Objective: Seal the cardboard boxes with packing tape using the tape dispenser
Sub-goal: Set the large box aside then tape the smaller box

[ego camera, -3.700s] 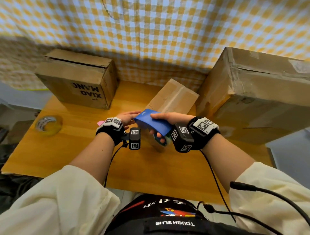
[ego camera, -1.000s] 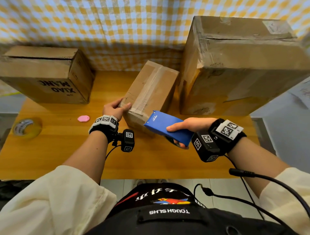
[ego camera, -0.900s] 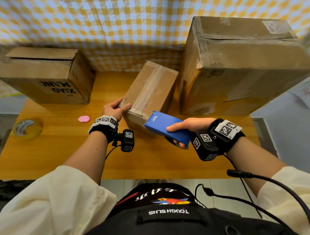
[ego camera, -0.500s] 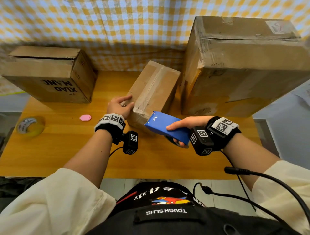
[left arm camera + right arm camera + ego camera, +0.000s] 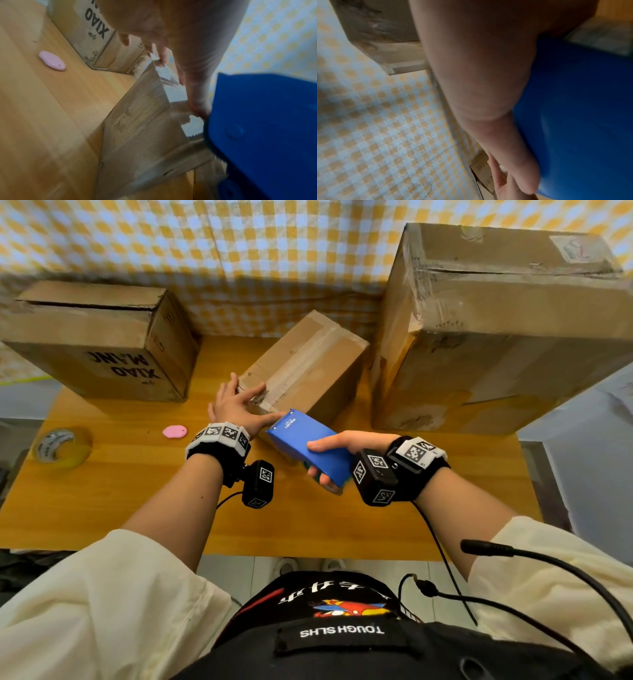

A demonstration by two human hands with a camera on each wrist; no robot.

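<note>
The small box [image 5: 308, 368] lay tilted at the middle of the table [image 5: 137, 508], between the printed box [image 5: 99, 344] on the left and the big box [image 5: 496, 337] on the right. A strip of clear tape [image 5: 301, 364] ran along its top seam and over the near edge. The blue dispenser [image 5: 311, 450] sat at that near edge, nose against the box.

The step in hand looked like finishing the strip at the near end: cutting it and smoothing the tail down the front face. To do that well, the dispenser should probably tip so its blade bites across the whole width, with the tape kept taut and in line with the seam. The free hand should press from the seam outward, so no bubble or loose corner stays. The box is light, so it needs bracing against sliding.

The right hand [image 5: 339, 453] clasped the dispenser, thumb along its top face and fingers curled underneath. The left hand [image 5: 236, 405] was spread flat, fingers nearly straight, resting on the near left corner of the box. In the left wrist view its fingertips [image 5: 162, 58] touched the taped edge; it gripped nothing.

A spare roll [image 5: 60, 445] and a pink thing [image 5: 175, 432] lay well to the left.
</note>
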